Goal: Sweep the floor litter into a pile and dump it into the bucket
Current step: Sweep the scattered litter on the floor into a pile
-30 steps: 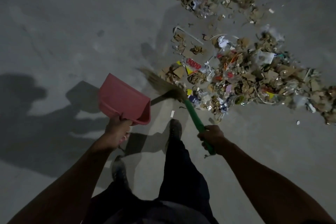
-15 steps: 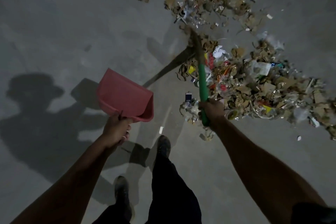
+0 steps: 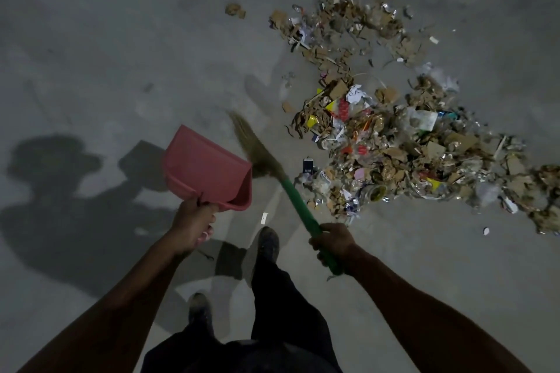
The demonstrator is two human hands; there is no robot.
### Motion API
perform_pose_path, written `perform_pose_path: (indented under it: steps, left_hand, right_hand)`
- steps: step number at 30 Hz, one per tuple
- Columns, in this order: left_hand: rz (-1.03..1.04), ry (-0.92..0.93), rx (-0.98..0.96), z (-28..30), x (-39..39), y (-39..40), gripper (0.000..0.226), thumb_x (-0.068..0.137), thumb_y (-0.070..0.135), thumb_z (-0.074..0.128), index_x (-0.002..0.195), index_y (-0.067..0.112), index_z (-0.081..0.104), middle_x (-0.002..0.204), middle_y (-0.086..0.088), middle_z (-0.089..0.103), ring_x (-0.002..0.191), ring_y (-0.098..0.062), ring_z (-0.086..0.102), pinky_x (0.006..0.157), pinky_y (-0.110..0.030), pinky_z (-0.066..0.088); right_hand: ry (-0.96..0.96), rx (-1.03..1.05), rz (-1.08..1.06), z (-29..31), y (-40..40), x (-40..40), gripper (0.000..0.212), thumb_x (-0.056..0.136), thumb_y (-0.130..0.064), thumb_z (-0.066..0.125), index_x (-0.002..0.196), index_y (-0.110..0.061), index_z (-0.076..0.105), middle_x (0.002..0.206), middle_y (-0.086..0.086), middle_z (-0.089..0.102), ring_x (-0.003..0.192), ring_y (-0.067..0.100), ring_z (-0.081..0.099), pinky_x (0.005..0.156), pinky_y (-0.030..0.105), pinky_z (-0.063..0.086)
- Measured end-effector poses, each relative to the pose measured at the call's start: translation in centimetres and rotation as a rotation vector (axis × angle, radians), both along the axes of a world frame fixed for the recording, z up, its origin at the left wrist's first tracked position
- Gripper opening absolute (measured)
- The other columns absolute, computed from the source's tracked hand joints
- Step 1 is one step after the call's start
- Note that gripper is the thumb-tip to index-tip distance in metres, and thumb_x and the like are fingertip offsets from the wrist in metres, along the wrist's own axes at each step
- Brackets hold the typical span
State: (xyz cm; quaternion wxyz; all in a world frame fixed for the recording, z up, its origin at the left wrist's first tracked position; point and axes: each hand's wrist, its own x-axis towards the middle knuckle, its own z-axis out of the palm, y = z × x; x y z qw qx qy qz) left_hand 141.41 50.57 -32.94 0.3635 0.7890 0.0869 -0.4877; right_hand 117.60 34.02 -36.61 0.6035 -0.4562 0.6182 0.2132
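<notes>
Half a second on, the broom [image 3: 266,160], gripped by the right hand [image 3: 333,244], has swung left off the litter [image 3: 394,142]. Left hand [image 3: 194,225] grips the dustpan [image 3: 206,166], apparently empty. Bucket unseen; piling continues.

Warehouse-like work floor — bare concrete floor [image 3: 121,39], cardboard scrap litter [image 3: 394,145].

Both forearms are bare from where they enter the view down to the wrist, with no sleeve, watch or band showing on either. The left hand [image 3: 194,225] and the right hand [image 3: 335,241] wear no gloves or rings that can be made out. The trousers [image 3: 281,303] are dark, loose and long. The shoes [image 3: 268,241] are dark, closed and dusty-looking, detail lost in the dim light.
</notes>
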Motion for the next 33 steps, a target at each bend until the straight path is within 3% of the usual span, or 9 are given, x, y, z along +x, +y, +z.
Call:
perform_pose_path:
  steps: [3,5,10,16,23,28,33]
  left_hand:
    - [-0.004,-0.037,0.007,-0.3,-0.8,0.5,0.007,0.089,0.016,0.064,0.085,0.018,0.058,0.071,-0.007,0.051,0.047,-0.014,0.04,0.034,-0.015,0.026]
    - [-0.007,-0.06,0.023,-0.6,-1.3,0.8,0.009,0.088,0.021,0.065,0.088,0.019,0.056,0.075,-0.007,0.056,0.048,-0.015,0.045,0.037,-0.017,0.031]
    - [0.011,-0.05,-0.009,-1.0,-2.6,1.8,0.015,0.086,0.021,0.068,0.096,0.014,0.059,0.073,-0.006,0.054,0.049,-0.015,0.043,0.037,-0.018,0.028]
    - [-0.005,-0.048,-0.041,-0.9,-4.1,4.8,0.026,0.082,0.019,0.072,0.104,0.01,0.059,0.07,-0.006,0.052,0.045,-0.015,0.039,0.034,-0.016,0.024]
    - [-0.118,-0.062,-0.098,-0.9,-7.2,11.2,0.026,0.081,0.024,0.073,0.1,0.01,0.062,0.075,-0.006,0.055,0.048,-0.015,0.044,0.039,-0.019,0.03]
    - [-0.181,0.005,-0.074,-1.7,-10.0,16.1,0.025,0.08,0.021,0.071,0.098,0.009,0.058,0.066,-0.004,0.05,0.041,-0.011,0.04,0.036,-0.018,0.027]
    - [-0.182,0.02,-0.038,-2.2,-12.4,19.2,0.012,0.087,0.014,0.062,0.097,0.008,0.059,0.06,-0.003,0.046,0.041,-0.012,0.035,0.034,-0.016,0.023]
  right_hand:
    - [0.045,-0.078,-0.079,-0.6,-4.4,0.5,0.011,0.09,-0.004,0.064,0.097,0.004,0.064,0.07,0.012,0.061,0.042,0.016,0.053,0.037,0.025,0.044]
    - [0.048,-0.132,-0.127,-0.4,-7.0,1.4,0.01,0.091,-0.007,0.064,0.085,0.001,0.061,0.067,0.012,0.059,0.043,0.018,0.051,0.036,0.025,0.042]
    - [0.009,-0.278,-0.185,1.0,-8.4,3.1,0.01,0.089,-0.005,0.065,0.093,0.003,0.061,0.07,0.012,0.06,0.048,0.018,0.054,0.037,0.025,0.045]
    - [-0.15,-0.261,-0.18,3.3,0.3,-0.4,0.031,0.089,0.0,0.062,0.119,0.002,0.058,0.079,0.018,0.061,0.052,0.021,0.055,0.041,0.029,0.049]
    - [-0.087,-0.206,0.11,5.2,12.3,-7.9,0.054,0.087,-0.001,0.065,0.138,-0.007,0.05,0.083,0.017,0.064,0.051,0.018,0.057,0.043,0.027,0.047]
    - [0.041,-0.114,0.223,4.9,20.3,-14.0,0.058,0.085,-0.002,0.068,0.139,-0.008,0.05,0.086,0.017,0.065,0.048,0.018,0.059,0.042,0.025,0.046]
    - [0.164,-0.077,0.153,4.5,23.2,-18.7,0.047,0.083,0.0,0.069,0.129,-0.002,0.057,0.085,0.019,0.067,0.051,0.02,0.058,0.044,0.027,0.048]
